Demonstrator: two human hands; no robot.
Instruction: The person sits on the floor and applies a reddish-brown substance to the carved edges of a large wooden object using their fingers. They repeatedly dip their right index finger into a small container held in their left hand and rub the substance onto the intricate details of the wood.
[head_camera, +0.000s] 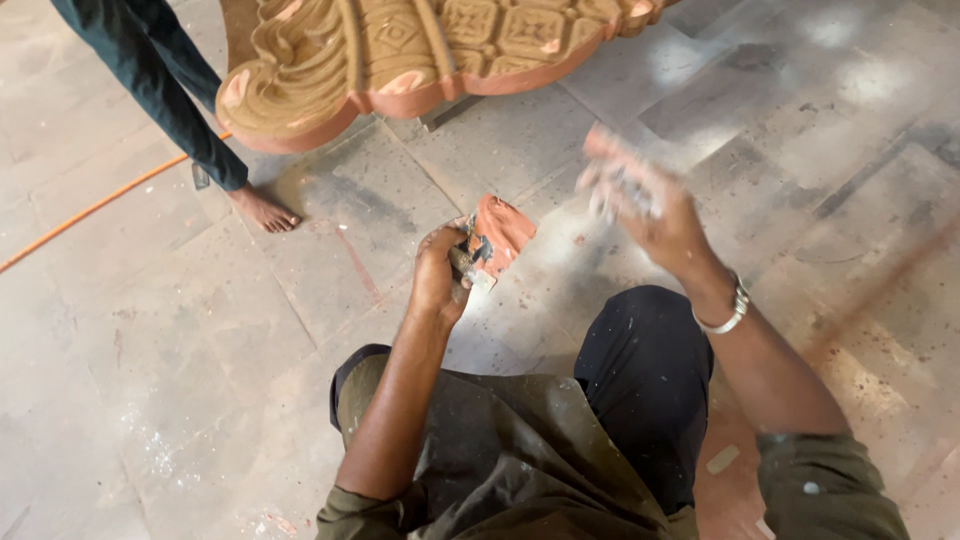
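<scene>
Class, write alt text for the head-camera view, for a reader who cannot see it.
Seen from above, a person's left hand grips a small reddish-orange tool over a dusty stone floor, while the blurred right hand is raised. A carved terracotta-coloured panel fills the top; another person's bare foot stands nearby.

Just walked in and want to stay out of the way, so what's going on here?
A person crouches on the stone floor. Their left hand grips a small reddish-brown block together with a small tool whose kind is hard to tell. The right hand is raised and blurred beside it. A large carved ornate panel lies ahead, with another person's bare foot next to it.
</scene>
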